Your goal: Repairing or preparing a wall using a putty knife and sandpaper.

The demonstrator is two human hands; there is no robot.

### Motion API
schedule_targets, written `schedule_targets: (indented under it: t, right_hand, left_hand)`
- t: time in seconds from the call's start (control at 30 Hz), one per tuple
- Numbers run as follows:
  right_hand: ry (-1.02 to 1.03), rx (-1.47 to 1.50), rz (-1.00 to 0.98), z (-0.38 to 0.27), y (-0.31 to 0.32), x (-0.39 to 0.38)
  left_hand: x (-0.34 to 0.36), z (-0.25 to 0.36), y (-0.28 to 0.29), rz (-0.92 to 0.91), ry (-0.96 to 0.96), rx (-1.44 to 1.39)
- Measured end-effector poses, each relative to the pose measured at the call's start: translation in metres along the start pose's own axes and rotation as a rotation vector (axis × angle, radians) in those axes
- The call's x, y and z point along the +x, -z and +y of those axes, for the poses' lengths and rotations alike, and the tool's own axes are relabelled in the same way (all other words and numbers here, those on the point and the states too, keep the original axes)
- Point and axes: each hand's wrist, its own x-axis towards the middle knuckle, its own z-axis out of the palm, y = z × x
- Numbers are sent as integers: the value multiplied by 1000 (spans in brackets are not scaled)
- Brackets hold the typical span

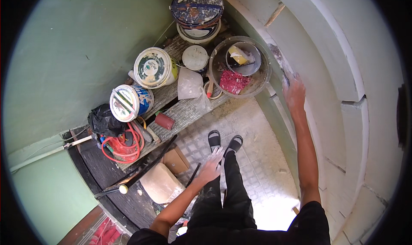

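Observation:
My right hand (295, 93) is at the pale curved ledge (318, 60) on the right, its fingers bent against a patched groove (277, 56); a narrow dark shape shows at them, too small to name. My left hand (211, 165) hangs over my legs, white-dusted, fingers apart and holding nothing. Beside my right hand a large clear tub (262, 82) holds pink crumbly material (234, 81) and a smaller bowl (253, 67) with a yellow sponge (238, 53).
A weathered plank shelf (189, 113) carries several paint buckets (154, 67), a red can (164, 121) and a red hose (121, 156). A cardboard box (176, 158) and a beige sack (159, 183) lie below. My sandalled feet (234, 143) stand on paving (266, 159).

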Motion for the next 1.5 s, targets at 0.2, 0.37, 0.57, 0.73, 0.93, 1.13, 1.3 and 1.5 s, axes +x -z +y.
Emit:
schedule_targets:
  t: [0.2,0.37,0.57,0.73,0.93,1.13,1.3,1.5]
  right_hand:
    - [106,-43,79,3,-4,5]
    - [117,25,14,3,4,0]
    - [283,-110,193,32,-22,11]
    - [195,-87,62,26,-15,18]
    - [268,-84,124,21,-10,4]
    - [249,-146,67,24,-16,27]
    - [232,-46,69,6,4,21]
    - [213,-114,49,4,11,20]
  left_hand:
    - [-12,6,-14,-25,35,32]
    - [1,28,-31,2,-43,-9]
    - [0,45,-45,-51,-65,-30]
    - [-12,39,-44,-33,-41,9]
    - [-34,22,-47,-49,56,44]
    - [-30,26,-56,-64,37,43]
    - [-30,33,-59,-35,41,21]
    - [-36,27,-53,40,113,-84]
